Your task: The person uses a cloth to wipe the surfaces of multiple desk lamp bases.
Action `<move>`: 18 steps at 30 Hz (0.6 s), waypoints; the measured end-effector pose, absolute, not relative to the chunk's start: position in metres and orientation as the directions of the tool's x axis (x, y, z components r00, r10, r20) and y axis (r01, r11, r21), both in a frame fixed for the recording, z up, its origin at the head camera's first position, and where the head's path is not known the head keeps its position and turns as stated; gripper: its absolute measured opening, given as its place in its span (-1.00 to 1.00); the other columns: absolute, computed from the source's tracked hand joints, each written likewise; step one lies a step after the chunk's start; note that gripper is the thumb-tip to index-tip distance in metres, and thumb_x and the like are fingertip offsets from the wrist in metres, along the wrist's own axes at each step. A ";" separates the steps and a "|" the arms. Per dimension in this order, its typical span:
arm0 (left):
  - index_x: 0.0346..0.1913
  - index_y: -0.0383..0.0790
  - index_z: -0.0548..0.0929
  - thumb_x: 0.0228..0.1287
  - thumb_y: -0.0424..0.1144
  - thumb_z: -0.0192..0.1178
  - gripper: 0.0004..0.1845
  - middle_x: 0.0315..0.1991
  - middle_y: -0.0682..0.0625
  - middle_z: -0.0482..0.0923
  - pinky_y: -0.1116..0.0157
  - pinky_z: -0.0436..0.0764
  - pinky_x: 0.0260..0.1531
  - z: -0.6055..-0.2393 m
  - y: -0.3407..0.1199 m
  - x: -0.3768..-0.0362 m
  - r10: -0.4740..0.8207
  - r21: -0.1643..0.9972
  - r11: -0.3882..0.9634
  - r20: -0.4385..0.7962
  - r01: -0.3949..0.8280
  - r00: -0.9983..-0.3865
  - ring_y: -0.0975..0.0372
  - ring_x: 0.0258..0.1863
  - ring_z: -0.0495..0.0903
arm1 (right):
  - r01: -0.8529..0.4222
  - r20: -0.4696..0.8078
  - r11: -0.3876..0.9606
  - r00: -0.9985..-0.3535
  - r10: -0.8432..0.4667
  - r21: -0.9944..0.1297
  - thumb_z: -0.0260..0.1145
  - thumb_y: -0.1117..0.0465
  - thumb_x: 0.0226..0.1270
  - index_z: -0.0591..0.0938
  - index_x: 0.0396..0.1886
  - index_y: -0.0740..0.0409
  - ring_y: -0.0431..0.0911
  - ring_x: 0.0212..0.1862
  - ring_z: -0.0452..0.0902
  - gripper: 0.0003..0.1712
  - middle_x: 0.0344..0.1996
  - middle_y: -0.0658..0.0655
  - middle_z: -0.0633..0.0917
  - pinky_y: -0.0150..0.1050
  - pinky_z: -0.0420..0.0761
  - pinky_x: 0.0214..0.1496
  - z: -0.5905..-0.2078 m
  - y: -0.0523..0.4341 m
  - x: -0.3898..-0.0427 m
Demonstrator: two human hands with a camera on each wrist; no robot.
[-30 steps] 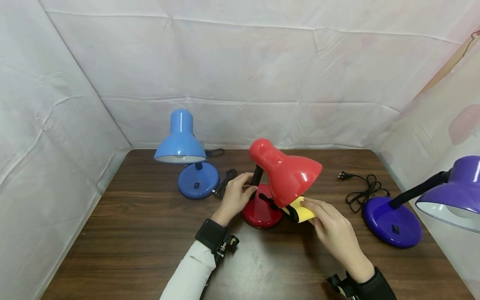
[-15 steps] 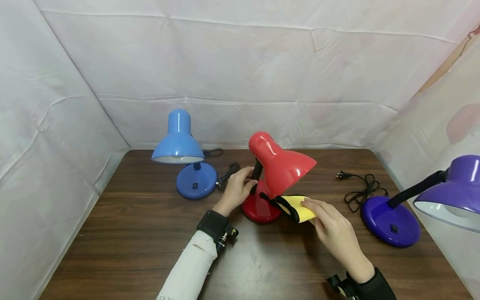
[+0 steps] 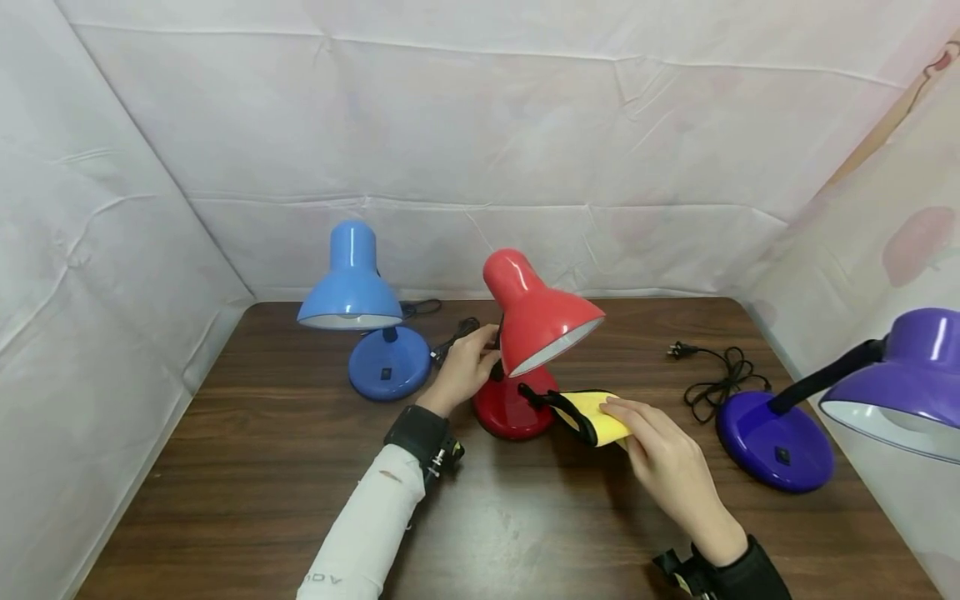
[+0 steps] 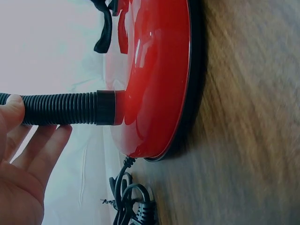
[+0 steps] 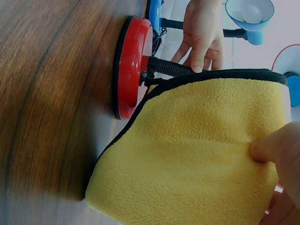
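A red desk lamp stands mid-table, its shade (image 3: 542, 315) raised above its round base (image 3: 510, 410). My left hand (image 3: 467, 368) grips the lamp's black ribbed neck (image 4: 61, 108) just above the red base (image 4: 154, 79); its fingers curl round the neck (image 5: 176, 68). My right hand (image 3: 654, 443) pinches a yellow cloth with black edging (image 3: 594, 413) to the right of the base. In the right wrist view the cloth (image 5: 201, 150) fills the frame, my thumb (image 5: 276, 145) on it, and its edge reaches the base (image 5: 131, 70).
A blue lamp (image 3: 352, 287) stands at the back left, its base (image 3: 388, 364) beside my left hand. A purple lamp (image 3: 896, 379) with its base (image 3: 776, 442) stands at the right edge. A black cord and plug (image 3: 716, 379) lie beside it. White sheeting walls the table.
The red lamp's shade has risen and swung back to the left, clear of the cloth. My left hand has followed the neck; my right hand with the cloth has hardly moved.
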State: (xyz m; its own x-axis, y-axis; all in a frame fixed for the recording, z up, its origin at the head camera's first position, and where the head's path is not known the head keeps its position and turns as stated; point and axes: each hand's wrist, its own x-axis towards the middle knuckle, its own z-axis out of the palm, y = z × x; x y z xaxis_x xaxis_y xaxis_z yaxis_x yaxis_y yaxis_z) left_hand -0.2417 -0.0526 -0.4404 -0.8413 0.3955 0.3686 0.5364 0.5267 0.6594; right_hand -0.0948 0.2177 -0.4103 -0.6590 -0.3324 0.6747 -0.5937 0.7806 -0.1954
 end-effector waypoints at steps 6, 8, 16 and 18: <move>0.05 -0.18 0.49 0.28 -0.38 0.10 -0.71 -0.06 -0.06 0.58 0.28 0.63 -0.20 -0.441 -0.056 -0.249 0.379 0.623 0.545 0.413 0.560 -0.828 0.18 -0.10 0.60 | -0.594 0.675 0.781 -0.658 -0.334 -0.193 -0.15 0.26 0.28 0.61 0.00 0.06 -0.08 -0.12 0.58 -0.54 -0.08 0.04 0.64 -0.25 0.52 -0.25 -0.411 0.217 -0.095; 0.01 -0.19 0.51 0.29 -0.38 0.08 -0.75 -0.09 -0.08 0.59 0.22 0.62 -0.20 -0.440 -0.057 -0.251 0.369 0.606 0.559 0.430 0.566 -0.824 0.15 -0.11 0.61 | -0.594 0.676 0.781 -0.658 -0.333 -0.193 -0.16 0.26 0.29 0.62 0.00 0.06 -0.08 -0.12 0.58 -0.54 -0.09 0.04 0.65 -0.25 0.52 -0.24 -0.411 0.217 -0.095; 0.09 -0.22 0.48 0.24 -0.43 0.06 -0.66 0.02 -0.10 0.54 0.12 0.53 0.03 -0.441 -0.056 -0.259 0.341 0.601 0.658 0.299 0.453 -0.891 0.08 0.02 0.55 | -0.592 0.674 0.783 -0.660 -0.332 -0.193 -0.17 0.23 0.32 0.62 0.00 0.07 -0.07 -0.13 0.58 -0.54 -0.10 0.05 0.65 -0.24 0.53 -0.26 -0.412 0.216 -0.096; 0.06 -0.22 0.49 0.20 -0.45 0.06 -0.66 -0.01 -0.09 0.56 0.12 0.53 0.03 -0.440 -0.055 -0.260 0.325 0.609 0.681 0.249 0.408 -0.913 0.08 0.01 0.54 | -0.591 0.675 0.784 -0.658 -0.332 -0.191 -0.17 0.23 0.33 0.62 0.00 0.07 -0.07 -0.14 0.58 -0.54 -0.10 0.05 0.65 -0.23 0.53 -0.27 -0.412 0.216 -0.096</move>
